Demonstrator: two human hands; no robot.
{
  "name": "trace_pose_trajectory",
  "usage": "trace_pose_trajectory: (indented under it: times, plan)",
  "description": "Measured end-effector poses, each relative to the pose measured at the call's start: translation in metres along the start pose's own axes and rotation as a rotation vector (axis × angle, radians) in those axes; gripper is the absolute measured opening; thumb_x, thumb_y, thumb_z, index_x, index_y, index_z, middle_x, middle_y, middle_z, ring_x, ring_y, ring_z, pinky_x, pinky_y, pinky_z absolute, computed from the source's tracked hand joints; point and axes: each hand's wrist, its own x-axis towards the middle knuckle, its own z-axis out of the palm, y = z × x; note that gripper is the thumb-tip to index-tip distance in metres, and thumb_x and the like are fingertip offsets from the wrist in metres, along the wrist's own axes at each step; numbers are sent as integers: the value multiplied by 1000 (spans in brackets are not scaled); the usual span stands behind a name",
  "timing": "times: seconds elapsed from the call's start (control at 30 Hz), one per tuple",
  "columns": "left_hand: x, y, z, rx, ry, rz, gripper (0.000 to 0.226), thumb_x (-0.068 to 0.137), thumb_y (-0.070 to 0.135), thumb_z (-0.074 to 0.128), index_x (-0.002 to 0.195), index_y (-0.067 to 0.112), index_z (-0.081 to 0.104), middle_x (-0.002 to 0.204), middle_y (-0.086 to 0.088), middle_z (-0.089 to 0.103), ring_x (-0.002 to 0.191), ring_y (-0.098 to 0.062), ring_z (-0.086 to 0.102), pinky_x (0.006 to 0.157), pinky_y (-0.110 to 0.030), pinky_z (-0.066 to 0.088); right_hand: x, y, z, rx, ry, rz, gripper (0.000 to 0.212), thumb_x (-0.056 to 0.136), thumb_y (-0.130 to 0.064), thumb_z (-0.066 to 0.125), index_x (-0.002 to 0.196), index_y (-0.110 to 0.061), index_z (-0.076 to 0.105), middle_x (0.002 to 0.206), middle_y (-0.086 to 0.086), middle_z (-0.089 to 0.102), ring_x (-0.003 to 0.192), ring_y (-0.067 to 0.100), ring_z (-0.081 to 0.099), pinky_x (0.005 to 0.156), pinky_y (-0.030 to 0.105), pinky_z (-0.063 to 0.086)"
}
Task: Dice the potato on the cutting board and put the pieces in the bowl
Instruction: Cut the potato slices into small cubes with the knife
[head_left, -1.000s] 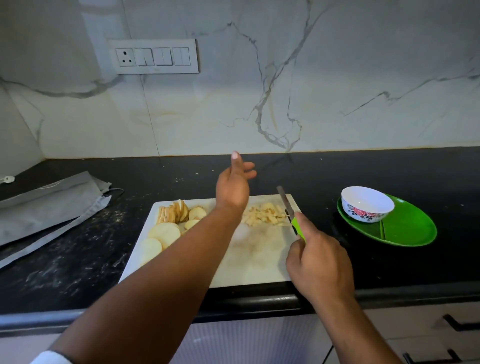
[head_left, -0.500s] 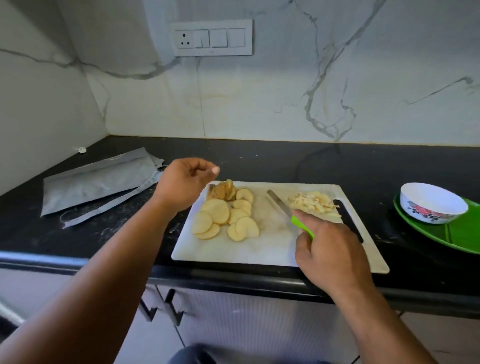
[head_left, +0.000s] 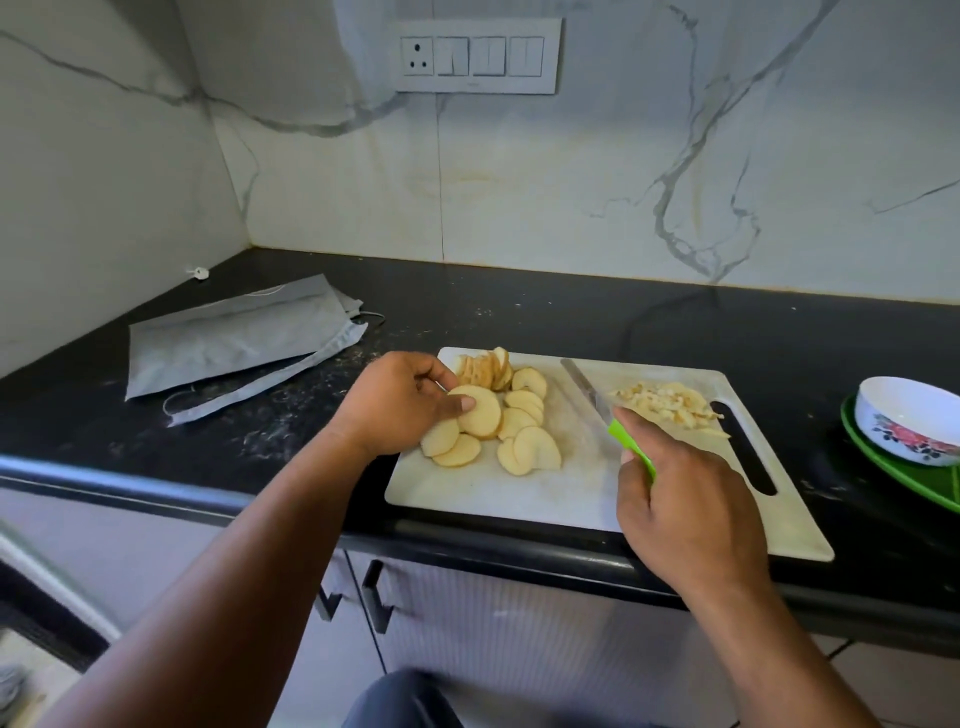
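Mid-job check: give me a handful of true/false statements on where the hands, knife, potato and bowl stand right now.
1. The left hand touches a round potato slice. True.
2. The right hand holds a green-handled knife. True.
3. The diced potato is already in the bowl. False: it is piled on the cutting board, and no dice show in the bowl.
4. The bowl sits on the cutting board. False: it rests on a green plate to the board's right.
5. The knife blade is cutting a slice. False: it lies between slices and dice.
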Motion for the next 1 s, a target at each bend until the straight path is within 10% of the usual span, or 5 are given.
trace_pose_trajectory:
  times: [0.37, 0.57, 0.8, 1.0]
  plan:
    - [-6, 33, 10, -347, 276, 174, 17, 86, 24, 84, 97, 23, 70, 78, -1, 77, 73, -20, 75, 70, -27, 62, -1, -6, -4, 54, -6, 28, 48, 96, -27, 52, 143, -34, 50, 75, -11, 64, 52, 1, 43, 47, 10, 26]
    - [-9, 94, 72, -4, -7, 189, 3, 93, 27, 78, 95, 28, 77, 86, 9, 75, 71, -5, 71, 67, -22, 58, -3, 5, -19, 132, 33, 148, 48, 91, -21, 57, 138, -30, 56, 90, -6, 73, 53, 2, 51, 48, 14, 37]
    - [0, 93, 85, 481, -111, 297, 58, 88, 51, 77, 141, 31, 62, 139, 9, 63, 118, -14, 62, 98, -31, 54, -18, 10, -42, 18, -37, 184, 45, 92, -26, 56, 137, -32, 57, 105, -6, 73, 64, 6, 50, 59, 13, 43]
    - [5, 82, 90, 531, -164, 378, 44, 96, 53, 65, 135, 33, 68, 131, 14, 69, 118, -12, 61, 101, -39, 55, -15, 1, -49, -22, -43, 155, 44, 92, -26, 54, 136, -32, 58, 113, -8, 71, 91, 14, 66, 73, 17, 48]
